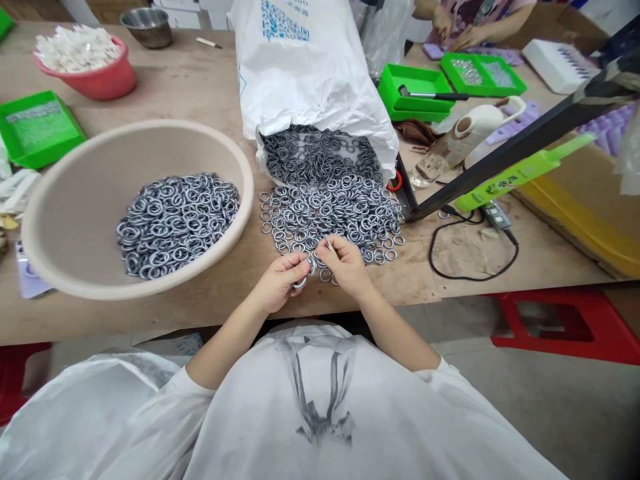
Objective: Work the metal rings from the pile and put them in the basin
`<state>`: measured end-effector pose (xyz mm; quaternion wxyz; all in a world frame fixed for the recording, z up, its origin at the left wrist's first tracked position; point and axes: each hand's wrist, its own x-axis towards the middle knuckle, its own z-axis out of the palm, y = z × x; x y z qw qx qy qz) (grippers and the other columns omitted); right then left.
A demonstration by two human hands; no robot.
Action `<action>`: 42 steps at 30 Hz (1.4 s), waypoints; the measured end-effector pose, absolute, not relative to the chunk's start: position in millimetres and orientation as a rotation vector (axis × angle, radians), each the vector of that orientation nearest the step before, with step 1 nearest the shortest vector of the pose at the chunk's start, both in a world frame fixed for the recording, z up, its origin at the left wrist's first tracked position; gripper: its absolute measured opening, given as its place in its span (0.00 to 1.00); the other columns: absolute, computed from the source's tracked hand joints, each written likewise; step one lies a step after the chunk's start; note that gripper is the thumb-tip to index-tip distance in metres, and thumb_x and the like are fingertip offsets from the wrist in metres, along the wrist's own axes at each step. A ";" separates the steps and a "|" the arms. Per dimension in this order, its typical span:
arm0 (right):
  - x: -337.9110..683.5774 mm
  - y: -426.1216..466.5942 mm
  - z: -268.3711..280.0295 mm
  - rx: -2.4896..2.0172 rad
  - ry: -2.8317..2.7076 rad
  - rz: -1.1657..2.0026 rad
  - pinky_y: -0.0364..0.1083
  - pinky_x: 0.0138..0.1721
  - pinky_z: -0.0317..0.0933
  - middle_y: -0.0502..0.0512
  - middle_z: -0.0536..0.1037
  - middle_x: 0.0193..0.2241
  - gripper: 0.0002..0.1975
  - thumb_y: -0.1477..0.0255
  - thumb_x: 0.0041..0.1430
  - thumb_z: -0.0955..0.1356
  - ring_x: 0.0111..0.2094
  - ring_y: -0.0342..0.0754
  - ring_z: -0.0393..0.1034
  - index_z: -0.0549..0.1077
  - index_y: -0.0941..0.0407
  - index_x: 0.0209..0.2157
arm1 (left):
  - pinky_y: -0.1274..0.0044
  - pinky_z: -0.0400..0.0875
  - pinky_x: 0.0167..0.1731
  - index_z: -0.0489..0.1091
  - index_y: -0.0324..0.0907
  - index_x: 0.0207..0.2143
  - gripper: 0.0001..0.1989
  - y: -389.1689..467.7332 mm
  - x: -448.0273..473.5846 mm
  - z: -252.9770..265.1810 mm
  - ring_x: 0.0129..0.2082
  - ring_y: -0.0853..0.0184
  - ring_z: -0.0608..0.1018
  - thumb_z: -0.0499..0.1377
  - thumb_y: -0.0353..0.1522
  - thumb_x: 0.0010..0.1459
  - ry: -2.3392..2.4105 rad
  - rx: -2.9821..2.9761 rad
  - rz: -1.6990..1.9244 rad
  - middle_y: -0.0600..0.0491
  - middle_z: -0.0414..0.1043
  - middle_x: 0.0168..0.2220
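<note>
Close to the table's front edge, my left hand [284,280] is closed on a few grey rings [300,283], pinched between thumb and fingers. Just to its right, my right hand [346,265] pinches a thin, pale, pointed tool [330,247], whose kind I cannot make out. The tool's tip is near the rings in my left hand; whether they touch I cannot tell. Behind both hands spreads a heap of loose grey rings [330,207], spilling from the mouth of a white sack [310,87]. More rings [180,223] lie in a large beige basin [75,193] on the left.
A dark slanted bar [500,153] crosses the right side, beside a lime-green tube [520,175] and a black cable [435,257]. Green trays [415,110], a red bowl [100,80] and a metal bowl [146,28] stand farther back. Another person's hands [455,33] work at the far right.
</note>
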<state>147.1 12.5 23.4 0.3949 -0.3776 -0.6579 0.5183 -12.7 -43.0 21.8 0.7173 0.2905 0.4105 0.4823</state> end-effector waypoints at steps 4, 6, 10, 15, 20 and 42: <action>155.2 5.1 32.0 -0.855 -1.990 1.129 0.45 0.32 0.54 0.49 0.69 0.24 0.16 0.57 0.64 0.65 0.27 0.44 0.62 0.72 0.54 0.29 | 0.84 0.51 0.13 0.68 0.39 0.29 0.20 -42.6 -15.8 25.1 0.15 0.78 0.59 0.70 0.44 0.46 0.930 0.620 1.104 0.60 0.60 0.18; 157.5 2.0 35.0 -0.829 -2.093 1.039 0.45 0.32 0.53 0.50 0.70 0.24 0.17 0.58 0.65 0.64 0.27 0.44 0.62 0.71 0.54 0.28 | 0.85 0.51 0.13 0.68 0.39 0.30 0.21 -42.6 -16.4 25.7 0.15 0.78 0.59 0.71 0.44 0.45 0.931 0.610 1.108 0.60 0.60 0.18; 158.3 0.1 36.6 -0.832 -2.150 0.965 0.44 0.30 0.52 0.49 0.68 0.22 0.18 0.58 0.65 0.64 0.25 0.43 0.61 0.70 0.54 0.26 | 0.85 0.51 0.13 0.68 0.39 0.29 0.21 -43.3 -15.4 25.7 0.15 0.78 0.59 0.70 0.44 0.45 0.931 0.612 1.112 0.60 0.60 0.18; 158.7 -2.3 39.7 -0.867 -2.189 1.007 0.44 0.29 0.50 0.49 0.68 0.21 0.20 0.57 0.65 0.64 0.24 0.43 0.59 0.69 0.54 0.23 | 0.85 0.51 0.14 0.68 0.39 0.29 0.20 -43.2 -17.4 26.8 0.15 0.78 0.59 0.70 0.45 0.46 0.942 0.636 1.103 0.60 0.58 0.19; 157.3 7.9 28.2 -0.938 -2.082 1.171 0.43 0.28 0.50 0.47 0.66 0.19 0.23 0.54 0.64 0.64 0.23 0.41 0.57 0.68 0.55 0.22 | 0.84 0.49 0.14 0.70 0.38 0.28 0.19 -49.5 -19.0 26.1 0.15 0.79 0.58 0.70 0.43 0.46 0.878 0.700 0.997 0.59 0.59 0.18; 142.3 -2.9 20.7 -0.992 -1.639 1.205 0.47 0.42 0.61 0.52 0.75 0.35 0.16 0.57 0.54 0.74 0.37 0.48 0.68 0.77 0.52 0.40 | 0.86 0.52 0.13 0.61 0.39 0.24 0.23 -46.6 -5.5 31.2 0.15 0.79 0.60 0.70 0.44 0.46 0.862 0.414 1.095 0.61 0.57 0.18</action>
